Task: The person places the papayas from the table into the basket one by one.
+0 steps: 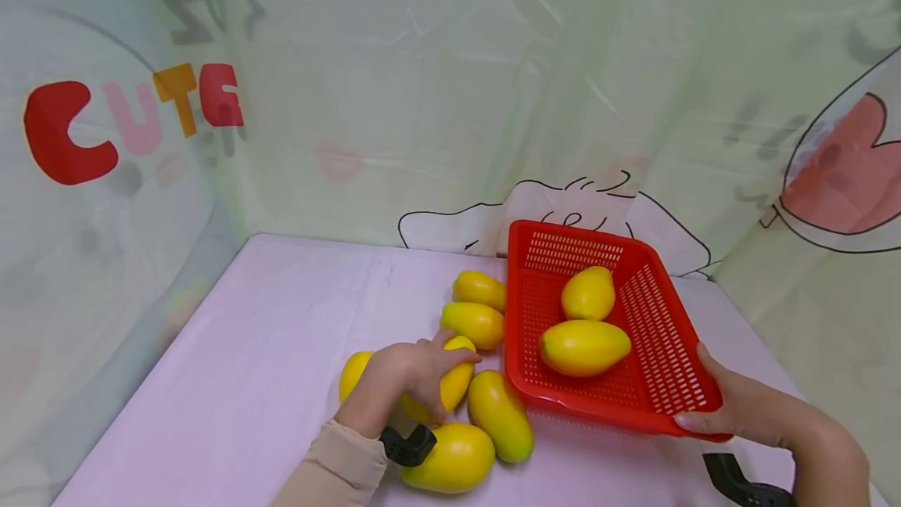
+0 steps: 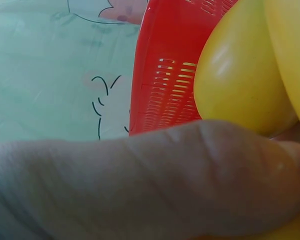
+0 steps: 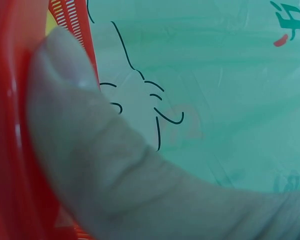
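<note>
In the head view my left hand point(image 1: 411, 374) grips a yellow mango point(image 1: 456, 383) on the table, its fingers spread over the top and side. Close around it lie several more mangoes, among them a greenish-tipped mango point(image 1: 501, 417) and a mango point(image 1: 450, 458) just below the wrist. My right hand point(image 1: 739, 397) holds the near right corner of a red plastic basket point(image 1: 658, 413), with the thumb over the rim. Inside the basket rest two mangoes, a front mango point(image 1: 586, 348) and a back mango point(image 1: 588, 293). A thumb point(image 3: 90, 135) crosses the right wrist view beside the red rim.
The table point(image 1: 296, 311) has a pale pink cover. Two mangoes, one of them a far mango point(image 1: 480, 290), lie along the basket's left side. Printed sheeting point(image 1: 422, 100) hangs behind and at both sides of the table.
</note>
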`<state>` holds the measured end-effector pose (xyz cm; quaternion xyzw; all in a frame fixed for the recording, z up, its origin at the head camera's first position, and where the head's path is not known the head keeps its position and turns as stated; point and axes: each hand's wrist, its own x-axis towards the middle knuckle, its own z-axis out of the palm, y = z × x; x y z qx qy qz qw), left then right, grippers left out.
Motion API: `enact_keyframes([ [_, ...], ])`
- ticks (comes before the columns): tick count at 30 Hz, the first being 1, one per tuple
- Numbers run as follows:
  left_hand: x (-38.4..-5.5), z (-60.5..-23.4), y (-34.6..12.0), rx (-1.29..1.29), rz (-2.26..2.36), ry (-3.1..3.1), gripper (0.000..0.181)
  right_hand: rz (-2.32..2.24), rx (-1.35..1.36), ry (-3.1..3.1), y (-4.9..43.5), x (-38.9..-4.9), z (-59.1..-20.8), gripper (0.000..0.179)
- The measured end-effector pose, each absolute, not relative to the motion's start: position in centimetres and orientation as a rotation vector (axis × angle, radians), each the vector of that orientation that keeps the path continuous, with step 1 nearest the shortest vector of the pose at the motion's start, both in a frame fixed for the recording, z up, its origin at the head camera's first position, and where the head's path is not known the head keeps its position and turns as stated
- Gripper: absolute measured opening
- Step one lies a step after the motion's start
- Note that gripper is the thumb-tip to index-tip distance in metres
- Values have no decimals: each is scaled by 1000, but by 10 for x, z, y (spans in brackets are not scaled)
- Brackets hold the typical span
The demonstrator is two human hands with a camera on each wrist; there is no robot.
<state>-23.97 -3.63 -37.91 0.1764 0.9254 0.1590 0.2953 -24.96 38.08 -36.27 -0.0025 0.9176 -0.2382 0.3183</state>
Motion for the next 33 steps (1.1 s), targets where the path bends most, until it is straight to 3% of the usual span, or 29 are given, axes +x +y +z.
enact_keyframes([
  [33, -231, -359, -43, 401, 446, 2553, 82, -623, 1, 2406, 382, -251, -365, 115],
])
